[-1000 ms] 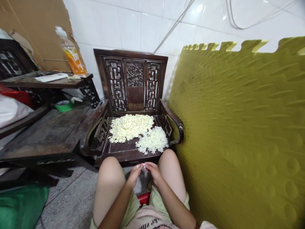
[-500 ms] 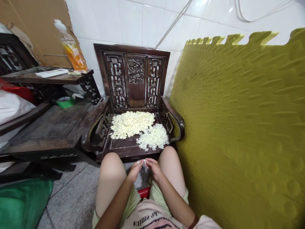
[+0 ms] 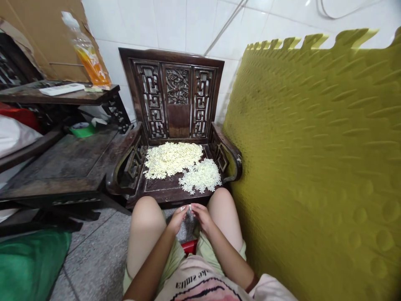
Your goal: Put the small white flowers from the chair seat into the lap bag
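Observation:
My left hand [image 3: 177,219] and my right hand [image 3: 201,216] meet between my knees, fingertips pinched together on a tiny white piece [image 3: 189,207]. Just beyond my knees stands a dark carved wooden chair [image 3: 175,100]. On its seat lie two heaps of small flower-shaped pieces: a larger yellowish heap [image 3: 171,158] toward the back left and a smaller whiter heap [image 3: 200,177] at the front right. Both hands sit a short way below the chair's front edge.
A tall olive-green foam mat [image 3: 313,159] leans on the right. Left of the chair is a dark wooden table [image 3: 62,167] with a green tape roll [image 3: 82,129]; a shelf holds a remote [image 3: 61,89] and an orange bottle [image 3: 86,52]. A green cloth [image 3: 28,263] lies on the floor.
The view has tilted down a little, so the chair and heaps sit higher in the picture. My hands stay pinched together between my knees.

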### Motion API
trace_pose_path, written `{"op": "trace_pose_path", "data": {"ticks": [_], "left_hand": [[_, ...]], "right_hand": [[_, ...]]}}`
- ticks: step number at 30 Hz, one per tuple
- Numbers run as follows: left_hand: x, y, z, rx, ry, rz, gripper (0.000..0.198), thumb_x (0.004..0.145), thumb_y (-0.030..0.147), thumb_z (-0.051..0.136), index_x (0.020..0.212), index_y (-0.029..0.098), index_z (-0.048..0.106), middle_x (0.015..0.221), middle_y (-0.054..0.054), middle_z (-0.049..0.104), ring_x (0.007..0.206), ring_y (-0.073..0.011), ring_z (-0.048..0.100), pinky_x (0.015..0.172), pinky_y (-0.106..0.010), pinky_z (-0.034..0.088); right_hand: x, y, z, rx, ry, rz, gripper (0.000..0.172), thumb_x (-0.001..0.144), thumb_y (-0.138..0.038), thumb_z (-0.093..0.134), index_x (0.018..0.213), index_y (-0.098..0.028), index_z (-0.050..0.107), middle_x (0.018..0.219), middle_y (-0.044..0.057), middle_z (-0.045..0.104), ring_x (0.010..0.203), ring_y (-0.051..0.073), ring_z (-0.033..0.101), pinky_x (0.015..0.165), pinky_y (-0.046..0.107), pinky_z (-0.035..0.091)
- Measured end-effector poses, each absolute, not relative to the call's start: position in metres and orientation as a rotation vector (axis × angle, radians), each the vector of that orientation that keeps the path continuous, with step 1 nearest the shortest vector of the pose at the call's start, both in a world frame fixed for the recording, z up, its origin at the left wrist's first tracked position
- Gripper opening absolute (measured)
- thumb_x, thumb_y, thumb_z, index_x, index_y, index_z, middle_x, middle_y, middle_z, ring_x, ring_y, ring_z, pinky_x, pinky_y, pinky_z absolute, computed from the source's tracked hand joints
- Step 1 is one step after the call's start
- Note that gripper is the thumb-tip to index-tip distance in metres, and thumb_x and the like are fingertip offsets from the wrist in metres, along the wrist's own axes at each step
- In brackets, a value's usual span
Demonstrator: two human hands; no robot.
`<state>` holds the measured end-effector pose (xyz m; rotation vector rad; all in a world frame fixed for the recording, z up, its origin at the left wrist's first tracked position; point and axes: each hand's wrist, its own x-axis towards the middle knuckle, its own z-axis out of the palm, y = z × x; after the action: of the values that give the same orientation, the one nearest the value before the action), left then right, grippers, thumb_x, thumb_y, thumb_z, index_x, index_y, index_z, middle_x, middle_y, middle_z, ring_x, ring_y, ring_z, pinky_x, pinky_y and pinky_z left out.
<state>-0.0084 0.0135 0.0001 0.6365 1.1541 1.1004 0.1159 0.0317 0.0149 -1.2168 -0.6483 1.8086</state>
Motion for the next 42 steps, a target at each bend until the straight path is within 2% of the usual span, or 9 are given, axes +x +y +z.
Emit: {"op": "trace_pose_path", "data": {"ticks": [7, 10, 13, 18, 22, 27, 33, 38, 42], "left_hand": [[-0.006, 0.013, -0.001, 0.668, 1.204, 1.082, 0.049, 0.059, 0.056, 0.066, 0.083, 0.014, 0.064, 0.061, 0.001, 0.057, 0.048, -0.0063, 0.039, 0.050, -0.022, 0.026], [-0.005, 0.014, -0.004, 0.687, 1.242, 1.135, 0.046, 0.060, 0.054, 0.065, 0.083, 0.014, 0.064, 0.073, -0.003, 0.064, 0.061, -0.0110, 0.052, 0.060, -0.024, 0.036], [-0.005, 0.015, -0.007, 0.774, 1.332, 1.224, 0.039, 0.061, 0.050, 0.065, 0.077, 0.014, 0.063, 0.077, -0.005, 0.064, 0.071, -0.0145, 0.056, 0.072, -0.027, 0.041], [-0.004, 0.012, -0.010, 1.064, 1.498, 1.261, 0.026, 0.071, 0.043, 0.056, 0.075, 0.017, 0.058, 0.073, -0.002, 0.060, 0.070, -0.0138, 0.054, 0.071, -0.026, 0.040], [-0.001, 0.010, -0.010, 1.098, 1.475, 1.250, 0.024, 0.074, 0.042, 0.052, 0.076, 0.018, 0.055, 0.069, 0.000, 0.056, 0.067, -0.0127, 0.050, 0.069, -0.025, 0.039], [-0.001, 0.014, -0.009, 0.809, 1.449, 1.291, 0.033, 0.067, 0.049, 0.056, 0.073, 0.017, 0.052, 0.065, 0.001, 0.052, 0.062, -0.0110, 0.046, 0.063, -0.024, 0.036], [-0.011, 0.018, -0.001, 0.472, 1.372, 1.379, 0.038, 0.061, 0.051, 0.060, 0.069, 0.017, 0.047, 0.054, 0.008, 0.037, 0.048, -0.0055, 0.030, 0.049, -0.021, 0.024], [-0.003, 0.014, 0.006, 0.515, 1.411, 1.274, 0.037, 0.056, 0.049, 0.062, 0.068, 0.016, 0.050, 0.057, 0.006, 0.043, 0.051, -0.0060, 0.035, 0.051, -0.021, 0.026], [0.002, 0.013, 0.003, 0.556, 1.405, 1.188, 0.036, 0.056, 0.047, 0.062, 0.071, 0.015, 0.054, 0.057, 0.005, 0.045, 0.050, -0.0061, 0.036, 0.050, -0.021, 0.027]], "right_hand": [[0.118, 0.031, 0.014, -1.220, -0.678, 1.796, 0.030, 0.050, -0.031, 0.076, 0.076, -0.016, 0.070, 0.066, 0.003, 0.066, 0.057, 0.010, 0.052, 0.054, 0.022, 0.033], [0.118, 0.031, 0.011, -1.238, -0.683, 1.780, 0.029, 0.050, -0.030, 0.076, 0.075, -0.017, 0.070, 0.067, 0.002, 0.066, 0.057, 0.010, 0.053, 0.055, 0.022, 0.034], [0.117, 0.031, 0.010, -1.262, -0.703, 1.755, 0.029, 0.050, -0.029, 0.076, 0.075, -0.017, 0.071, 0.069, 0.002, 0.067, 0.058, 0.010, 0.053, 0.057, 0.023, 0.035], [0.115, 0.028, 0.011, -1.278, -0.789, 1.737, 0.029, 0.053, -0.033, 0.074, 0.077, -0.016, 0.071, 0.071, 0.003, 0.068, 0.060, 0.011, 0.053, 0.058, 0.023, 0.036], [0.113, 0.027, 0.014, -1.299, -0.807, 1.662, 0.023, 0.052, -0.029, 0.073, 0.071, -0.016, 0.070, 0.067, 0.002, 0.066, 0.058, 0.011, 0.051, 0.058, 0.024, 0.037], [0.115, 0.029, 0.016, -1.385, -0.706, 1.531, 0.016, 0.054, -0.026, 0.067, 0.067, -0.017, 0.068, 0.063, 0.001, 0.064, 0.053, 0.009, 0.048, 0.054, 0.023, 0.036], [0.120, 0.034, 0.011, -1.330, -0.538, 1.530, 0.023, 0.053, -0.028, 0.069, 0.074, -0.017, 0.066, 0.067, -0.001, 0.064, 0.055, 0.009, 0.051, 0.052, 0.021, 0.036], [0.118, 0.032, 0.016, -1.203, -0.459, 1.742, 0.029, 0.054, -0.026, 0.072, 0.080, -0.018, 0.065, 0.068, -0.001, 0.063, 0.056, 0.008, 0.052, 0.051, 0.019, 0.036], [0.115, 0.030, 0.019, -1.193, -0.518, 1.760, 0.024, 0.056, -0.026, 0.071, 0.077, -0.017, 0.064, 0.069, -0.001, 0.063, 0.060, 0.008, 0.053, 0.053, 0.019, 0.037]]}}
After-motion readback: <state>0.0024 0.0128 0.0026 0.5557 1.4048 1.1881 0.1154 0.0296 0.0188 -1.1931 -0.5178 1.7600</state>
